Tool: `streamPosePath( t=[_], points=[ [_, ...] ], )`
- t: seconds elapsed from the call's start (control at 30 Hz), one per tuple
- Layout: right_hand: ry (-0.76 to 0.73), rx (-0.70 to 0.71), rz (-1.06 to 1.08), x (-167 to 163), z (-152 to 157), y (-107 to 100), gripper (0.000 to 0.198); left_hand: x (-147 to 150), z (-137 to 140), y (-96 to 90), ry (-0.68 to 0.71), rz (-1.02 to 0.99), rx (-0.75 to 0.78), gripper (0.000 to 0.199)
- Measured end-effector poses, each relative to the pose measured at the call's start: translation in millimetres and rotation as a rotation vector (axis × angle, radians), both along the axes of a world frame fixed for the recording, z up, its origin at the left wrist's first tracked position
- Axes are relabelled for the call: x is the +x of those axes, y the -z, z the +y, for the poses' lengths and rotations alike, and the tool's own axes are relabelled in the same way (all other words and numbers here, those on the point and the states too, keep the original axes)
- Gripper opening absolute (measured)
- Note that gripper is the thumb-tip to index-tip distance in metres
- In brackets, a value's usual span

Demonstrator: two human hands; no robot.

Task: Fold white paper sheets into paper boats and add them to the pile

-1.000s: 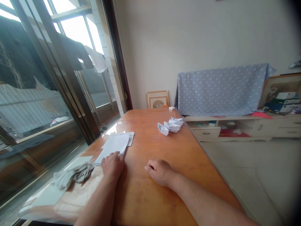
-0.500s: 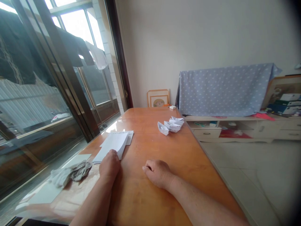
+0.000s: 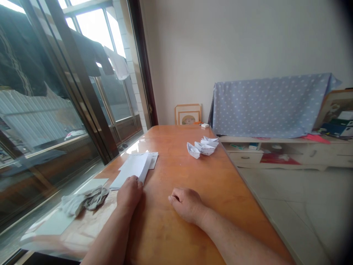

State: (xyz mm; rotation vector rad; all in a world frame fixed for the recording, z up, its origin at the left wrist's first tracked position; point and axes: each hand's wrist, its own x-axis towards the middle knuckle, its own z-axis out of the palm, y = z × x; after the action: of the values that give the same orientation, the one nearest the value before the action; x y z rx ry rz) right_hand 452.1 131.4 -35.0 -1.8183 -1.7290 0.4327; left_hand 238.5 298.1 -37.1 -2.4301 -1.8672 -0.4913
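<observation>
My left hand (image 3: 129,194) is closed at the near right corner of a stack of white paper sheets (image 3: 131,169), its fingers curled over the edge. The top sheet bows up slightly along its right side. Apart from the paper, my right hand (image 3: 186,204) rests on the table in a loose fist, with nothing visible in it. Farther up the table, near its right edge, several folded paper boats (image 3: 206,147) stand bunched together, one paper boat (image 3: 193,151) a little to the left of the others.
The brown wooden table (image 3: 171,232) stretches away toward the wall. Crumpled grey gloves or cloth (image 3: 95,197) lie at the left over a pale sheet. A small white box (image 3: 204,125) stands at the far end. Left is a glass door (image 3: 41,121); right, a low cabinet (image 3: 245,158).
The view has shifted slightly, so most things sit a little farther right. Both hands keep the same pose, and the paper and boats stay in place.
</observation>
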Motion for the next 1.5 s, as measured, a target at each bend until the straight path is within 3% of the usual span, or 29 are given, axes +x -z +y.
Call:
streamPosePath(
  t=[0.47, 0.8, 1.0, 1.1, 1.23, 1.37, 1.5],
  points=[
    [-0.027, 0.025, 0.027, 2, -4, 3, 0.022, 0, -3, 0.1, -0.026, -0.025, -0.009, 0.041],
    [-0.029, 0.003, 0.017, 1, -6, -1, 0.022, 2, -9, -6.4, -0.059, -0.069, -0.024, 0.027],
    [-0.043, -0.001, 0.006, 1, -6, -3, 0.022, 6, -16, -14.2, -0.111, -0.142, 0.107, 0.021],
    [-0.048, 0.0, 0.01, 0, -7, -5, 0.022, 8, -19, -17.0, -0.108, -0.237, 0.233, 0.023],
    [-0.039, 0.015, 0.023, -1, -8, -5, 0.025, 11, -21, -18.1, 0.017, -0.477, 0.411, 0.018],
    [-0.044, 0.051, 0.059, 0, -6, 0, 0.024, 16, -24, -16.4, 0.064, -0.717, 0.424, 0.014],
    [-0.028, 0.097, 0.103, 1, -5, 2, 0.025, 20, -25, -16.1, 0.094, -0.992, 0.356, 0.026]
  ],
)
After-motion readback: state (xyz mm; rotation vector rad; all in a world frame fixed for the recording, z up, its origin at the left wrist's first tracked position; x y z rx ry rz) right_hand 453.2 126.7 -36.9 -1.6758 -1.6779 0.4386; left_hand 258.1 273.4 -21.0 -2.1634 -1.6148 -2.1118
